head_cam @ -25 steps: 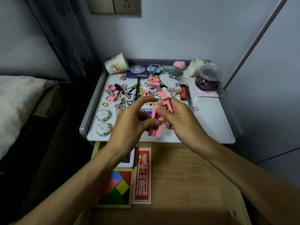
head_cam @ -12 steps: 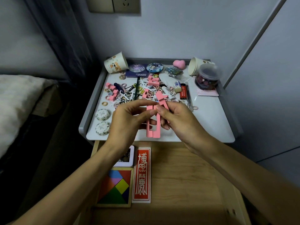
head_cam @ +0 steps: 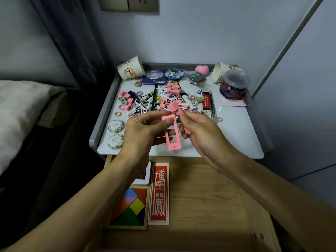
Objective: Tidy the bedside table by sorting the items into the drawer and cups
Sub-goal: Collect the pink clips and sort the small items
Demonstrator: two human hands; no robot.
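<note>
Long pink block [head_cam: 172, 140]: held in the air over the front edge of the table [head_cam: 236, 139], not resting on it. It reads as two bars side by side with a slot between. Its long axis is near vertical in the view, with the lower end toward the open drawer [head_cam: 209, 188].

Left hand [head_cam: 140, 131]: thumb and forefinger pinch the top end, and the other fingers curl behind the bars.

Short pink block [head_cam: 175, 108]: gripped by the right hand [head_cam: 198, 131] with fingers curled round it. One end pokes up above the knuckles. It sits just right of the long block's top; whether touching or just apart I cannot tell, since fingers cover the joint.

Judgement: both hands are equally near, each already loaded. The drawer lies directly below and toward the person, with nothing between.

Outward:
- Loose pink blocks [head_cam: 127, 102] lie in the heap behind the hands, mixed with small rings, pins and white cord.
- An eraser [head_cam: 199, 93] and a red lighter [head_cam: 206, 103] sit right of the heap.
- Two round tins [head_cam: 115, 126] stand at front left.
- A paper cup [head_cam: 130, 70] is tilted at the back left corner.
- A second cup [head_cam: 219, 71] lies on its side at back right, with a lidded tub [head_cam: 233, 84] just beside it.
- The drawer holds a coloured puzzle tray [head_cam: 131, 206] and a red box [head_cam: 159, 193] at its left; the right side is bare wood.

Any reach to either cup crosses the heap.
</note>
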